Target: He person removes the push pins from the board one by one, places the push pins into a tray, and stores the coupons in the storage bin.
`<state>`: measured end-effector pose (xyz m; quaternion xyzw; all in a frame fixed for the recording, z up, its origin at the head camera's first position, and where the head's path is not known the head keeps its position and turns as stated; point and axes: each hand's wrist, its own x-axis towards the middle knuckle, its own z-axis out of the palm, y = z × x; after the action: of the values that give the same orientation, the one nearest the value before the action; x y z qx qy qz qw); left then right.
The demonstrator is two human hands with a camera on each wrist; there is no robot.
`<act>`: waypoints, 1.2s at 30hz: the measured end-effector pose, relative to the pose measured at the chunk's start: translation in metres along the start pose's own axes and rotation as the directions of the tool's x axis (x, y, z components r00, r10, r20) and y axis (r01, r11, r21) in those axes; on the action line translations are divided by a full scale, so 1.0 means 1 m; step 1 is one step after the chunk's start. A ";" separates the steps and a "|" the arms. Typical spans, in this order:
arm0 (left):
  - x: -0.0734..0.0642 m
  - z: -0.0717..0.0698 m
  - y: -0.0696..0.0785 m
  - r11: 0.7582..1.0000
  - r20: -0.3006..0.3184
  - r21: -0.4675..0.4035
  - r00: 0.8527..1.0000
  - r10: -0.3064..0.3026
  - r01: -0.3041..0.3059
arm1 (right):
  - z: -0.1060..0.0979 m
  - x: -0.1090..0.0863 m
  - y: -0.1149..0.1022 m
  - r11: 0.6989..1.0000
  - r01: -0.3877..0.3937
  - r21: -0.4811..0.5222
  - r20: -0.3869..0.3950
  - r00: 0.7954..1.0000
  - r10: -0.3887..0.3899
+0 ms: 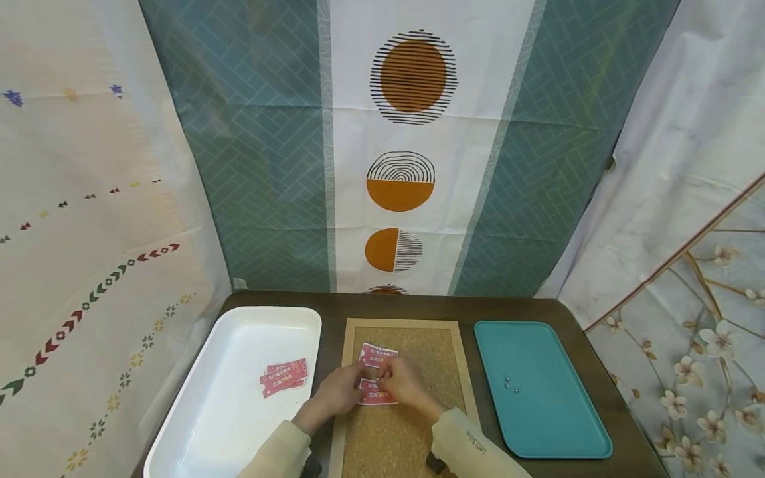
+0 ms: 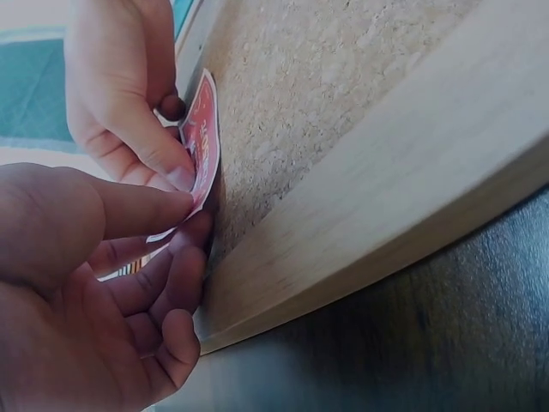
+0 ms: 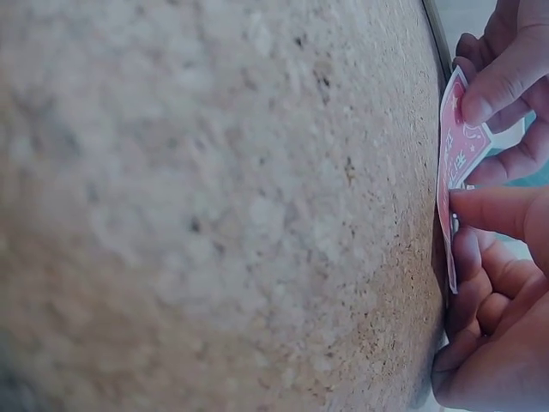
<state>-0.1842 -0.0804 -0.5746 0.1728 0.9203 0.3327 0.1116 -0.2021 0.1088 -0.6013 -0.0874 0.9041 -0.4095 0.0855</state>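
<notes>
Two pink-and-white printed coupons show on the framed cork board (image 1: 412, 431), an upper coupon (image 1: 375, 354) and a lower coupon (image 1: 376, 396). My left hand (image 1: 339, 390) pinches a coupon (image 2: 202, 137) by its edge between thumb and fingers. From the other side, my right hand (image 1: 409, 382) pinches the same coupon (image 3: 455, 154), which stands tilted and slightly bent close to the cork. Fingers cover part of it, and I cannot tell which of the two coupons it is. A small glint shows by the right fingertips.
On the left, a white tray (image 1: 239, 332) holds several overlapping coupons (image 1: 283, 378). At right lies a teal tray (image 1: 556, 405) with a few tiny shiny pieces (image 1: 508, 383), too small to identify. All rest on a dark table (image 1: 329, 309) before hanging cloths.
</notes>
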 end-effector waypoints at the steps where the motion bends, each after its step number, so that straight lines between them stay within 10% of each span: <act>1: 0.000 0.000 0.000 1.000 0.000 0.001 1.000 0.002 -0.002 | 0.000 0.000 0.000 1.000 -0.002 0.001 0.000 1.000 0.002; 36: 0.000 0.005 -0.005 0.999 -0.024 0.032 0.999 0.029 -0.029 | 0.001 -0.002 0.001 1.000 0.012 0.019 -0.008 1.000 -0.012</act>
<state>-0.1837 -0.0805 -0.5817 0.1837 0.9242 0.3219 0.0926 -0.2002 0.1090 -0.6030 -0.0905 0.9000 -0.4188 0.0803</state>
